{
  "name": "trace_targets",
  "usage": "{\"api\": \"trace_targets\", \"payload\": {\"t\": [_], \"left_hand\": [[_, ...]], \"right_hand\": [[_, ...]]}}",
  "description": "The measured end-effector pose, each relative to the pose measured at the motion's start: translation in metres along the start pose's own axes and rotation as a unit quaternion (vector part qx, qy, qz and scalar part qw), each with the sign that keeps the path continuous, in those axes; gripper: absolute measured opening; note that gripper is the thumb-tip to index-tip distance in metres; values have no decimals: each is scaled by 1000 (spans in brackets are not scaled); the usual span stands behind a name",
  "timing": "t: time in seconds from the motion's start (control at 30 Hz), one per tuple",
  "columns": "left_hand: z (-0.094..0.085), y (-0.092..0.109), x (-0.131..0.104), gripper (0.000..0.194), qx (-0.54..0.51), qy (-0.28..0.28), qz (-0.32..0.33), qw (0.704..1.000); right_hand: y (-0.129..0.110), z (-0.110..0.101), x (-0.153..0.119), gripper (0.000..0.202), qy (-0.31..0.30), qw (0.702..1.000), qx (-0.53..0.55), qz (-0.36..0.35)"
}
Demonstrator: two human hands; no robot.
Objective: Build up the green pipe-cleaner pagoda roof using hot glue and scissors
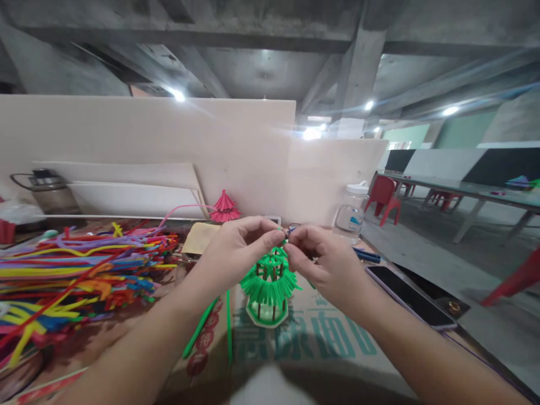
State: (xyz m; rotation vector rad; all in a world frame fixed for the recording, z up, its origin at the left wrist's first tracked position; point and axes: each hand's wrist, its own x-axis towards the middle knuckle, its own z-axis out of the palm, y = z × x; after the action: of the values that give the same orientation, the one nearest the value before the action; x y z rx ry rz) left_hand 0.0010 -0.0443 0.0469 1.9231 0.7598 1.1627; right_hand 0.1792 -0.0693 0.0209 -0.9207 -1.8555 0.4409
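Two bare hands above a green, tiered, fuzzy-stem pagoda model (270,287): left hand (242,242) pinching a small green piece (279,229); right hand (314,253) narrow, hold unclear. Black-screened phone (411,298) near table's (101,331) right edge.

Looks like we're in a craft workshop
We've got concrete beams (185,38), a long table (447,183), red chairs (382,191), piled pipe cleaners (84,271).

The camera is sitting on the person's head, looking forward and down from close behind the left hand (242,243) and right hand (324,256), and is also catching the far board (169,135) and ceiling (261,70).
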Motion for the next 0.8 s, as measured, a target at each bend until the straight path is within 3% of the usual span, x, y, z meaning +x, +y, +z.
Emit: {"api": "trace_targets", "payload": {"t": [0.17, 0.47, 0.8], "left_hand": [[-3, -5, 5, 22, -1, 38, 26, 999], [-3, -4, 4, 20, 59, 56, 46, 996], [-3, -10, 5, 24, 80, 16, 49, 995]], "right_hand": [[9, 7, 5, 8, 4, 1000, -8, -21], [0, -9, -4, 10, -30, 998, -47, -17], [4, -7, -4, 18, -51, 997, -54, -10]]}}
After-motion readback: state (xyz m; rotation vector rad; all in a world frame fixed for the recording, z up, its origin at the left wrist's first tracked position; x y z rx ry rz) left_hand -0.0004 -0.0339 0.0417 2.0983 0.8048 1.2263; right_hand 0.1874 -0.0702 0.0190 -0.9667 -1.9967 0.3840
